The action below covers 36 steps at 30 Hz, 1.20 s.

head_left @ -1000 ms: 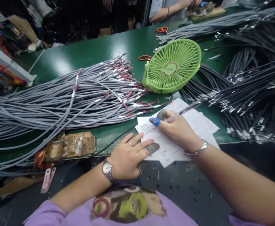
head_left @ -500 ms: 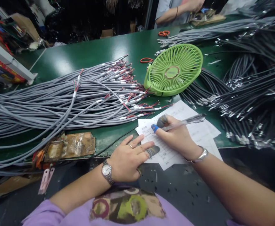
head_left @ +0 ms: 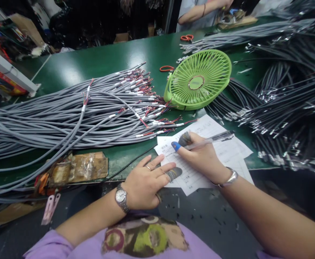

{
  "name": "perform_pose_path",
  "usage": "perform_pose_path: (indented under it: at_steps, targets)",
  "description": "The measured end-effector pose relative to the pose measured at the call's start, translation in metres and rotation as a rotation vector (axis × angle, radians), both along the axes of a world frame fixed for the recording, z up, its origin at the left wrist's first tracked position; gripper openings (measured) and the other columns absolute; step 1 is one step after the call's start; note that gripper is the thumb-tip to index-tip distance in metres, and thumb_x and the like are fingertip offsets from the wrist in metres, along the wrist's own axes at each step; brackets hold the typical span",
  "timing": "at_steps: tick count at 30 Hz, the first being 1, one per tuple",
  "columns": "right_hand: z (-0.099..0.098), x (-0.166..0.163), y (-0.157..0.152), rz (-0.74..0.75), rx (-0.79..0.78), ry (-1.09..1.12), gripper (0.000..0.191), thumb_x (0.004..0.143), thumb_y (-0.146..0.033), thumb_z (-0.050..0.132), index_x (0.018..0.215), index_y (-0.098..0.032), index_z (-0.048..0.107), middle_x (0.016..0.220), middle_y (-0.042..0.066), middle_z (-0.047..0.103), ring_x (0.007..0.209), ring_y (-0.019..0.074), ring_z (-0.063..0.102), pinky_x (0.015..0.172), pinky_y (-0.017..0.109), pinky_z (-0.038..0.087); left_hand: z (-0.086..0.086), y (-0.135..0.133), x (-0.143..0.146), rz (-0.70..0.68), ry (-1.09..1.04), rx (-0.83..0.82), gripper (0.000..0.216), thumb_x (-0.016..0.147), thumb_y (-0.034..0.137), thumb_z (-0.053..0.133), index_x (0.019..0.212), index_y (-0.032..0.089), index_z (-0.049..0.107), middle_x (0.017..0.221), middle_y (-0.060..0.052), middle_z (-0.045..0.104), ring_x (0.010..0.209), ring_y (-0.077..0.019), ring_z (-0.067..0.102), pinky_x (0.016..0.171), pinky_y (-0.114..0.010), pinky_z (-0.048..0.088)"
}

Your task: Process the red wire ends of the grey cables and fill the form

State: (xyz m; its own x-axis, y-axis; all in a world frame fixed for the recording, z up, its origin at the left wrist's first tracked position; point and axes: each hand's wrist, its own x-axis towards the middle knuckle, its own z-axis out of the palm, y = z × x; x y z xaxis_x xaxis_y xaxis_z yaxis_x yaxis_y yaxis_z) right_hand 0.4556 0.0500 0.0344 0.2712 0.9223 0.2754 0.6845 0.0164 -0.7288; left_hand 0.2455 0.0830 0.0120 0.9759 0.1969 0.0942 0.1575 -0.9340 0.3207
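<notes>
White printed paper sheets [head_left: 195,176] overlap at the front edge of the green table. My right hand [head_left: 199,156] is closed round a clear-barrelled pen [head_left: 213,139], its lower end over the paper and its tip hidden behind the fingers. Blue and grey coverings sit on fingertips of that hand. Flat on the left part of the sheets lies my left hand [head_left: 146,180], fingers spread, holding nothing; one of its fingers has a grey covering. Just beyond the papers stands a green fan [head_left: 196,82].
Grey cables [head_left: 52,122] with stripped, coloured wire ends cover the left of the table. Black cables [head_left: 283,97] pile up on the right. Orange-handled scissors [head_left: 186,37] lie farther back, near a co-worker's arm [head_left: 195,13]. A taped cardboard piece [head_left: 88,167] is at the front left.
Almost nothing differs. The whole view has shifted slightly; both hands keep their places on the paper, and the pen stays in my right hand.
</notes>
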Motion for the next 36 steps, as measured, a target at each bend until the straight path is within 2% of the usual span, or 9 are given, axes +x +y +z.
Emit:
perform_pose_path:
  at_steps: [7,14,17,22,26,36]
  targets:
    - [0.0005,-0.0002,0.0005,-0.010,-0.019,0.028,0.023,0.077,-0.031,0.059,0.061,-0.023,0.045,0.053,-0.003,0.049,0.051,0.0133,0.043,0.051,0.027,0.036,-0.0006,0.0001,0.0008,0.001,-0.008,0.002,0.064,0.066,0.020,0.055,0.131,0.021,0.053,0.149,-0.001,0.042,0.141,-0.0290,0.029,0.112,-0.048,0.026]
    - [0.0004,-0.0002,0.0021,-0.034,-0.015,0.063,0.039,0.077,-0.053,0.063,0.060,-0.023,0.046,0.054,-0.002,0.050,0.052,0.0142,0.044,0.051,0.029,0.036,0.0005,-0.0001,0.0011,0.004,0.005,-0.003,0.066,0.067,0.021,0.055,0.133,0.022,0.051,0.149,-0.001,0.042,0.142,-0.0283,0.028,0.112,-0.048,0.026]
    - [0.0008,-0.0004,0.0022,-0.034,-0.019,0.067,0.040,0.076,-0.056,0.063,0.060,-0.023,0.046,0.054,-0.001,0.051,0.052,0.0143,0.044,0.050,0.029,0.036,0.0003,0.0000,0.0009,0.007,0.004,-0.009,0.069,0.067,0.021,0.054,0.136,0.022,0.048,0.150,0.000,0.041,0.142,-0.0281,0.028,0.112,-0.048,0.026]
    - [0.0018,-0.0004,0.0006,-0.027,-0.034,0.058,0.031,0.077,-0.043,0.063,0.061,-0.023,0.046,0.055,-0.002,0.050,0.053,0.0143,0.045,0.051,0.028,0.036,0.0011,-0.0001,0.0008,0.011,0.015,-0.005,0.064,0.067,0.021,0.053,0.131,0.022,0.052,0.150,0.000,0.040,0.142,-0.0281,0.028,0.112,-0.048,0.025]
    - [0.0017,-0.0003,0.0001,-0.015,-0.034,0.050,0.022,0.074,-0.030,0.060,0.061,-0.024,0.044,0.054,-0.003,0.049,0.052,0.0140,0.044,0.051,0.028,0.036,0.0019,-0.0007,0.0006,0.020,0.014,-0.016,0.071,0.067,0.020,0.053,0.137,0.023,0.046,0.150,0.001,0.041,0.142,-0.0272,0.028,0.113,-0.047,0.024]
    - [0.0008,-0.0009,0.0005,-0.003,-0.023,0.032,0.020,0.074,-0.027,0.057,0.060,-0.024,0.042,0.053,-0.004,0.047,0.052,0.0136,0.043,0.051,0.028,0.035,-0.0003,-0.0003,0.0000,0.008,-0.004,-0.031,0.075,0.066,0.021,0.055,0.140,0.023,0.043,0.150,-0.001,0.041,0.142,-0.0286,0.028,0.113,-0.048,0.024]
